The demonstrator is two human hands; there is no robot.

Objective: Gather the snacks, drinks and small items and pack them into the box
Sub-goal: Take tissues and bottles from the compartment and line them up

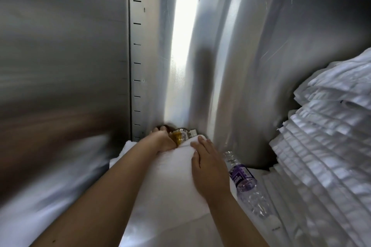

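Deep inside a steel cabinet, my left hand [163,140] reaches to the back and its fingers curl round a small bottle of amber drink [181,135] with a white cap, lying on its side. My right hand [207,163] lies flat, fingers straight, on a white foam bundle [168,182] just in front of that bottle. A clear water bottle with a purple label [244,180] lies on its side to the right of my right hand, untouched. No box is in view.
Brushed steel walls [60,46] close in on the left and at the back, with a slotted shelf rail [137,62] running up the corner. A tall stack of white foam sheets [329,146] fills the right side. More white foam [50,186] lies at lower left, blurred.
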